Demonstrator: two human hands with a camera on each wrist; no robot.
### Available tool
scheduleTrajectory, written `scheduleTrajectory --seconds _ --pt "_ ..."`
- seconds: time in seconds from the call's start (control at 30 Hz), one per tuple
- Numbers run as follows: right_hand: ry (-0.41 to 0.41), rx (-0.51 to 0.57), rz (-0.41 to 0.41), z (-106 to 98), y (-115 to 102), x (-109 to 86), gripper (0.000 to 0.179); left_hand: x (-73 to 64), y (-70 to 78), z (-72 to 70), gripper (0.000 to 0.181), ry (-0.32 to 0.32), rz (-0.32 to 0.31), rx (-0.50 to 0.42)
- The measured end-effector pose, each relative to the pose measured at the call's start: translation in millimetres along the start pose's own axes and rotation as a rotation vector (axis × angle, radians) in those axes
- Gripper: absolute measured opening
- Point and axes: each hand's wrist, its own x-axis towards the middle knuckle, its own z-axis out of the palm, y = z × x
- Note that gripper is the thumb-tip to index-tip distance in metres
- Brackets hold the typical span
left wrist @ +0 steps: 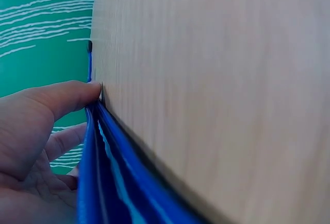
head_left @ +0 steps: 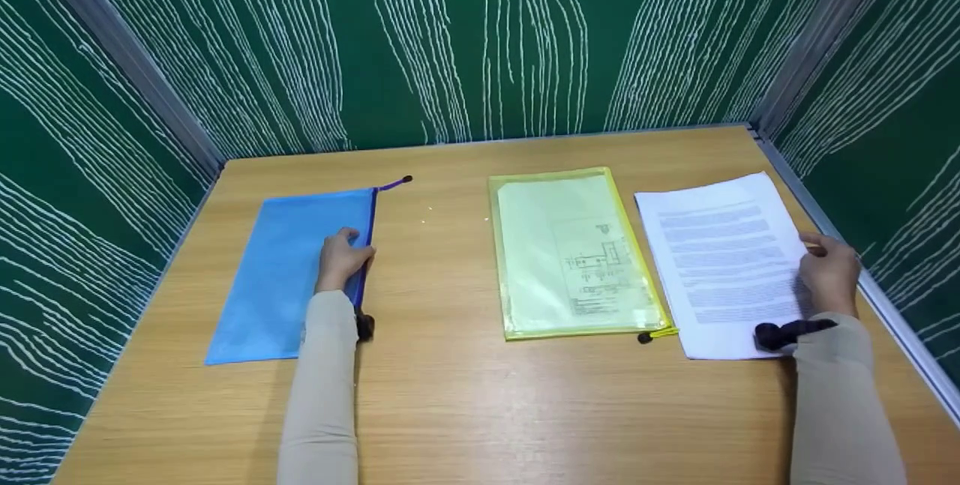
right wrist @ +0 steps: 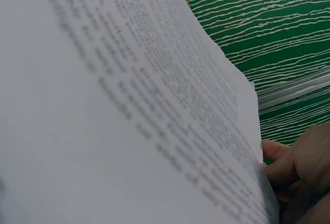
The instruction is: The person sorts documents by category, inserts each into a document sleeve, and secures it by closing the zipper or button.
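A blue zip folder [head_left: 285, 260] lies on the left of the table, its dark zip edge facing right. My left hand [head_left: 342, 258] grips that edge between thumb [left wrist: 77, 94] and fingers. In the left wrist view the folder's mouth [left wrist: 113, 172] gapes, with its layers parted below the thumb. At the far right lies a stack of printed paper [head_left: 712, 245]. My right hand [head_left: 829, 275] holds the stack's right edge, thumb against it in the right wrist view, where the printed page [right wrist: 154, 95] bows upward.
Between them lies a yellow zip folder [head_left: 555, 245] with a sheet showing a printed diagram inside. Its yellow zip pull [head_left: 660, 333] lies close to the paper stack. A purple zip pull tab [head_left: 396, 183] sticks out from the blue folder's top corner. Green walls with white lines [head_left: 465, 43] enclose the wooden table [head_left: 465, 410].
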Motion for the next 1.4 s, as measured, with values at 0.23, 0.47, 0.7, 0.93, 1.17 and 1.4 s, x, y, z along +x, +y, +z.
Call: scheduleTrajectory --seconds 0.23,0.47,0.7,0.93,1.17,1.4 --pt "-0.071 0.103 0.149 -3 3 4.8 0.056 -0.1 1.5 -2.8 0.058 -0.040 -0.002 0.009" --pt "-0.115 0.185 0.250 -5 2 9.7 0.058 2.2 2.1 -2.7 0.058 -0.060 -0.009 0.044" --pt "-0.142 0.178 0.281 -4 -3 11.0 0.060 0.0 8.1 -2.3 0.056 -0.089 -0.041 0.081" --pt "-0.152 0.219 0.247 -1 -8 7.4 0.061 -2.9 20.8 -0.4 0.052 -0.149 -0.018 0.142" --pt "-0.188 0.290 0.261 4 -15 6.6 0.063 -5.7 35.1 -3.5 0.055 -0.273 -0.034 0.200" --pt "-0.206 0.263 0.292 3 -26 12.3 0.057 -6.6 40.2 -8.1 0.057 -0.377 -0.085 0.228"
